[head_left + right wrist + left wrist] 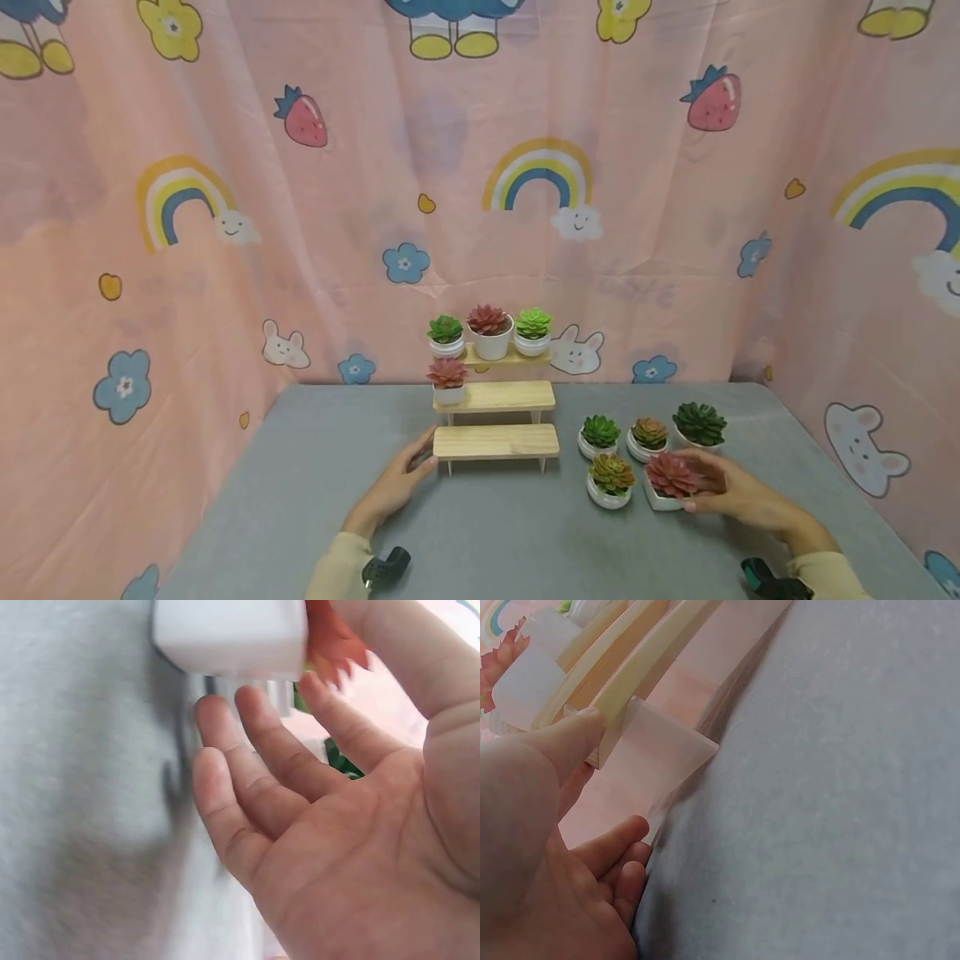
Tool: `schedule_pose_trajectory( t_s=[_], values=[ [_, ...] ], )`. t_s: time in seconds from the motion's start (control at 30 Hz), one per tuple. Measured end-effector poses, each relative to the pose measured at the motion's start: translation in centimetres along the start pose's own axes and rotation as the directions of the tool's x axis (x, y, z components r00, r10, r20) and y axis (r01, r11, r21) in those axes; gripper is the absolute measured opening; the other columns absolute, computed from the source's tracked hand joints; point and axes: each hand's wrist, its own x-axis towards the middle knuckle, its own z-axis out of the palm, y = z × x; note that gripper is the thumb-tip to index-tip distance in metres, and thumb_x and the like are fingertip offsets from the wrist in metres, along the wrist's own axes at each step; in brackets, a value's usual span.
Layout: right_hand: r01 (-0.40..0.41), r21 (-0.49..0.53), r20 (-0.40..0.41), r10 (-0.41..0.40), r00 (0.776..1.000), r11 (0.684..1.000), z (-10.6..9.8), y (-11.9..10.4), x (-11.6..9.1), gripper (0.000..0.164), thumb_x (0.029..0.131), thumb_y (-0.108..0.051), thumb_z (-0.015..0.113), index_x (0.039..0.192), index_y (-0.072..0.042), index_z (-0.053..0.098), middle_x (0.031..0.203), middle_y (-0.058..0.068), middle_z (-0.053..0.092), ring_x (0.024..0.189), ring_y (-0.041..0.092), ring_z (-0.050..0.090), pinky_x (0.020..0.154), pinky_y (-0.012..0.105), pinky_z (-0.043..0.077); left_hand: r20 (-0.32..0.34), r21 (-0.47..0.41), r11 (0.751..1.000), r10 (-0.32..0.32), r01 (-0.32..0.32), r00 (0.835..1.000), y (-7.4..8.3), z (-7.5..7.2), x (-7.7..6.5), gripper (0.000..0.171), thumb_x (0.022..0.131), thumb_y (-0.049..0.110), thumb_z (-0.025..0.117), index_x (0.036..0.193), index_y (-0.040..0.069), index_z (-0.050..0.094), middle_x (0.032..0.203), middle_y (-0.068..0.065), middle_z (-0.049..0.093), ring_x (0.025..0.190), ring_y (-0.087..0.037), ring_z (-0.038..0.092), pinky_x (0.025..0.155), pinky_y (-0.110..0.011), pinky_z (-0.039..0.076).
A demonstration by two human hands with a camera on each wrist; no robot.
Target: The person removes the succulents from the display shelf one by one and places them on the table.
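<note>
At the left end of the lowest wooden step (497,442) my left hand (396,483) pinches the board's edge. In the left wrist view its thumb (577,739) lies against the board end, with the other fingers loosely bent by the clear leg (656,746). My right hand (738,492) is around the right side of a red succulent in a white pot (671,479), thumb at the front and forefinger behind. The right wrist view shows the pot (232,637) beside its fingertips, the fingers loosely extended and the thumb tip out of frame.
On the top step (513,357) stand a green, a dark red and a light green succulent. Another red succulent (448,383) sits at the middle step's left end. Next to my right hand are several more potted succulents (611,479) on the grey table. A patterned curtain (360,250) hangs behind.
</note>
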Motion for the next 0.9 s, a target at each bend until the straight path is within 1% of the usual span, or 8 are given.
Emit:
schedule_pose_trajectory(
  t_s=[0.13,0.2,0.37,0.47,0.57,0.67,0.77,0.9],
  values=[
    [0.002,-0.064,-0.053,-0.005,0.999,0.998,0.0,-1.0,-0.6,0.070,0.096,-0.012,0.067,0.149,0.012,0.029,0.146,0.035,0.044,0.109,-0.018,0.052,0.084,0.021,0.055,-0.005,0.004,1.000,-0.001,0.001,1.000,-0.2,0.0,-0.1,0.061,0.104,0.035,0.055,0.160,0.020,0.033,0.161,-0.016,0.039,0.153,-0.040,0.030,0.124,-0.064,0.021],
    [0.018,-0.091,-0.076,-0.025,0.997,0.996,0.0,-1.5,-0.8,0.070,0.096,-0.012,0.068,0.149,0.013,0.029,0.143,0.040,0.044,0.109,-0.015,0.055,0.084,0.023,0.056,-0.009,0.003,1.000,-0.002,0.002,1.000,-0.2,0.0,-0.1,0.061,0.104,0.034,0.056,0.159,0.021,0.034,0.161,-0.016,0.040,0.152,-0.040,0.030,0.124,-0.064,0.021],
    [0.010,-0.197,-0.197,-0.049,0.979,0.980,0.0,-3.1,-1.2,0.069,0.095,-0.015,0.071,0.149,0.008,0.035,0.140,0.034,0.050,0.107,-0.014,0.054,0.079,0.023,0.055,-0.012,-0.001,1.000,-0.005,0.005,1.000,0.0,0.1,-0.1,0.061,0.104,0.034,0.056,0.159,0.022,0.034,0.162,-0.014,0.039,0.153,-0.039,0.030,0.124,-0.063,0.022],
    [0.017,-0.269,-0.293,-0.099,0.951,0.963,0.2,-4.1,-1.2,0.064,0.094,-0.015,0.073,0.146,0.004,0.042,0.136,0.010,0.059,0.104,-0.015,0.053,0.078,0.025,0.054,-0.012,-0.006,1.000,-0.010,0.010,1.000,0.1,0.1,-0.2,0.061,0.104,0.034,0.056,0.160,0.021,0.033,0.162,-0.013,0.039,0.153,-0.038,0.030,0.124,-0.063,0.021],
    [0.044,-0.321,-0.366,-0.167,0.916,0.946,0.5,-5.0,-1.1,0.058,0.094,-0.015,0.073,0.143,0.001,0.047,0.127,-0.021,0.057,0.103,-0.017,0.053,0.078,0.024,0.054,-0.009,-0.011,1.000,-0.011,0.011,1.000,0.1,0.1,-0.2,0.062,0.104,0.035,0.056,0.160,0.020,0.032,0.163,-0.013,0.038,0.153,-0.038,0.030,0.124,-0.062,0.021],
    [0.075,-0.333,-0.402,-0.213,0.891,0.940,0.7,-6.0,-0.8,0.054,0.095,-0.013,0.071,0.142,0.000,0.049,0.122,-0.034,0.052,0.105,-0.016,0.054,0.080,0.020,0.054,-0.004,-0.011,1.000,-0.013,0.013,1.000,0.2,0.1,-0.1,0.063,0.104,0.036,0.055,0.160,0.019,0.031,0.163,-0.013,0.037,0.153,-0.038,0.029,0.125,-0.061,0.021],
    [0.079,-0.317,-0.414,-0.213,0.885,0.945,1.0,-7.2,-0.3,0.051,0.097,-0.015,0.069,0.143,-0.003,0.049,0.123,-0.031,0.053,0.107,-0.015,0.055,0.082,0.015,0.052,0.001,-0.011,1.000,-0.012,0.012,1.000,0.3,0.1,-0.1,0.063,0.105,0.035,0.055,0.161,0.019,0.031,0.164,-0.013,0.036,0.153,-0.038,0.029,0.125,-0.061,0.021],
    [0.105,-0.296,-0.407,-0.224,0.886,0.950,1.8,-9.2,1.2,0.046,0.101,-0.018,0.064,0.144,-0.007,0.050,0.130,-0.007,0.060,0.110,-0.009,0.059,0.086,0.012,0.051,-0.006,-0.008,1.000,-0.015,0.015,1.000,0.2,0.1,-0.1,0.063,0.105,0.035,0.055,0.160,0.020,0.031,0.164,-0.013,0.036,0.153,-0.039,0.030,0.124,-0.062,0.021]
  ],
)
